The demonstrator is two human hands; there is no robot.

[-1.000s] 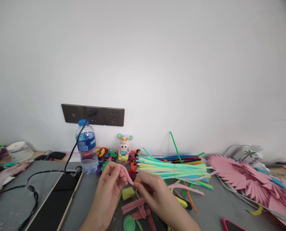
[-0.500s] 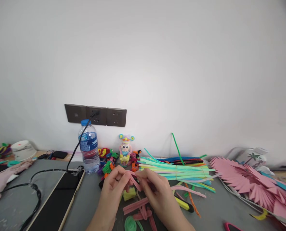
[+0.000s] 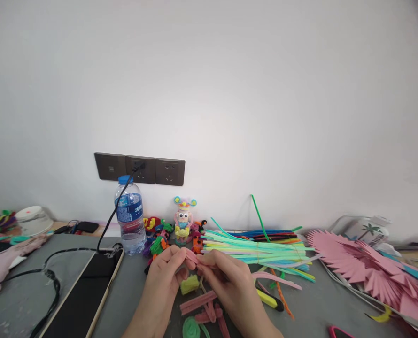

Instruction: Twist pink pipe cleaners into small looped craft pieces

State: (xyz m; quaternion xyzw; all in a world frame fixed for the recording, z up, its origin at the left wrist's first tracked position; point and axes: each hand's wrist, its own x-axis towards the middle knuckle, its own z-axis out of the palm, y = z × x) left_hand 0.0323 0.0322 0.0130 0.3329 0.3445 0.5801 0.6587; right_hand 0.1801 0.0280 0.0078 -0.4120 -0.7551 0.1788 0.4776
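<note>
Between my fingertips is a pink pipe cleaner (image 3: 192, 257), bent over into a small loop. My left hand (image 3: 165, 281) pinches it from the left. From the right, my right hand (image 3: 226, 281) grips it between thumb and fingers. Below the hands lie folded pink pipe cleaner pieces (image 3: 198, 303), a green coil (image 3: 191, 327) and a yellow folded bundle (image 3: 189, 284). A yellow utility knife (image 3: 269, 299) rests to the right of my right hand, partly hidden by it.
A bundle of pipe cleaners (image 3: 258, 253) lies behind my right hand. Behind my left hand stand a small figure (image 3: 182, 223) and a water bottle (image 3: 130, 216). A phone (image 3: 85, 293) with a cable lies at left, folded pink paper (image 3: 364, 272) at right.
The pink pipe cleaner's hanging loop has been drawn up into a smaller, tighter fold between my fingertips. Both hands stay in nearly the same place; the things on the table have not moved.
</note>
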